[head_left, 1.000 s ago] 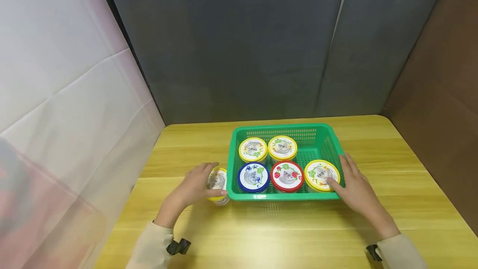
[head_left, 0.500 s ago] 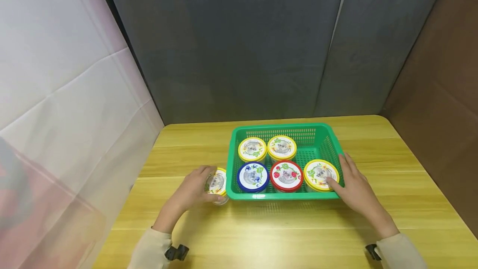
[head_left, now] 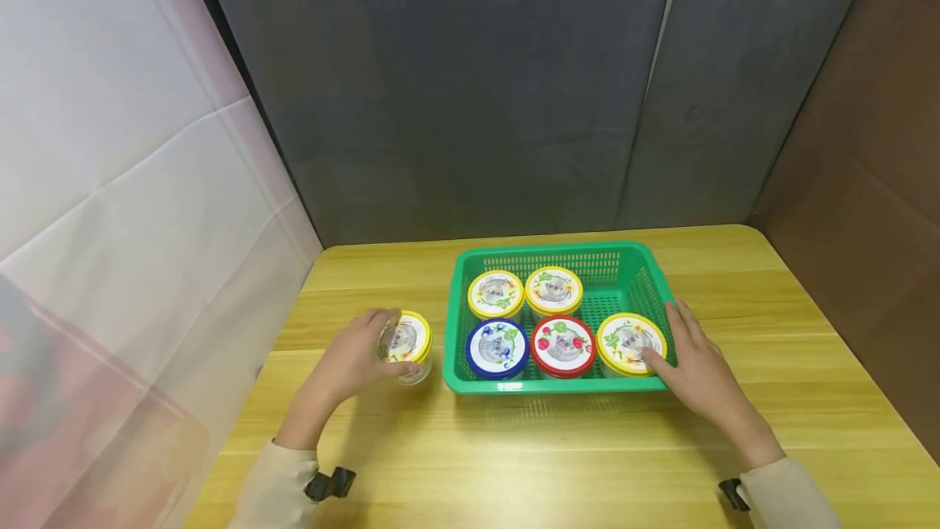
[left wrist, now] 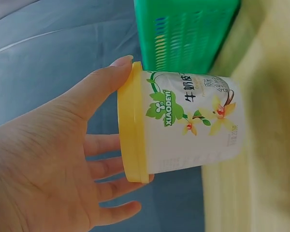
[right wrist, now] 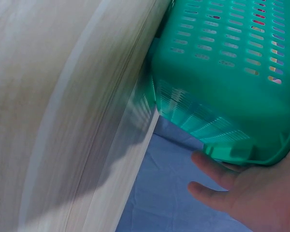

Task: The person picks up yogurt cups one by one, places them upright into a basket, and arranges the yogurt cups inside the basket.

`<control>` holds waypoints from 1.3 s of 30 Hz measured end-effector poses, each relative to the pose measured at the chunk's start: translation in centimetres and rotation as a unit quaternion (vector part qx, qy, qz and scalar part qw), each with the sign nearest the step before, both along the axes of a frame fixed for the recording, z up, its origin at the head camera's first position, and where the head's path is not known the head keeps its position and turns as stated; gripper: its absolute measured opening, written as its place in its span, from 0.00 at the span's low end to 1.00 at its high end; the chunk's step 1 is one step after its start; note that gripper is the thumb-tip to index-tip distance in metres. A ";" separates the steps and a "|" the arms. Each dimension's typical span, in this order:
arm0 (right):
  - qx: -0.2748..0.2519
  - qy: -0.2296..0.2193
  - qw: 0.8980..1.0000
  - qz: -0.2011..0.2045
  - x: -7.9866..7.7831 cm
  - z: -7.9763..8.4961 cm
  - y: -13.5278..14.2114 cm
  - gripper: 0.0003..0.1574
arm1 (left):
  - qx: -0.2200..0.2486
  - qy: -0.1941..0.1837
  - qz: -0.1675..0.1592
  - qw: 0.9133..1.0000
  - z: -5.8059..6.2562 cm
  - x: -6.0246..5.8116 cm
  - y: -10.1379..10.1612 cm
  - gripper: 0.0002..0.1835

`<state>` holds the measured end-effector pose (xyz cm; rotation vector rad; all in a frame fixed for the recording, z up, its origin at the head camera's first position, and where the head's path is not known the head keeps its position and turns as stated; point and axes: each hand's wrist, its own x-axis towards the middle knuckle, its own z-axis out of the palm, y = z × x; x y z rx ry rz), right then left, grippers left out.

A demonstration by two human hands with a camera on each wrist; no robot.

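My left hand [head_left: 354,359] grips a small plastic tub [left wrist: 195,123] by its yellow lid, thumb on one side and fingers on the other. Flower print and lettering cover the tub's side; its base is close over the table, left of the green basket [head_left: 561,386]. At the basket's right end, my right hand [head_left: 701,374] rests on the rim, thumb reaching in over a yellow-lidded tub [head_left: 624,341]. In the right wrist view the visible fingers [right wrist: 208,195] extend loosely outside the basket wall.
Also inside the basket are a blue-lidded tub [head_left: 498,348], a red-lidded tub [head_left: 564,346] and two more yellow-lidded tubs behind them. The wooden table [head_left: 514,464] meets a grey partition [head_left: 470,104] at the back, with a white sheet at left and a brown panel at right.
The left hand has moved left with the tub, from against the basket's left side to a small gap away. The right hand and the basket have stayed nearly still.
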<state>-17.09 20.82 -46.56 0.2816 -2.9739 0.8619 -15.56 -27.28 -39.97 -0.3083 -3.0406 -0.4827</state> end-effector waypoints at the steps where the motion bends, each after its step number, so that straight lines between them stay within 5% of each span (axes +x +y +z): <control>1: 0.000 0.000 1.000 0.000 0.0 0.0 0.0 0.57 | 0.001 0.000 0.002 1.000 0.5 -0.1 -0.1 0.48; 16: 0.001 0.001 1.000 0.000 -0.1 -0.2 0.2 0.57 | -0.027 0.053 -0.007 0.998 5.6 -1.4 0.0 0.46; 39: -0.002 0.007 1.000 -0.002 -0.1 0.1 -0.1 0.56 | -0.032 0.051 -0.021 0.998 6.3 -3.1 2.7 0.44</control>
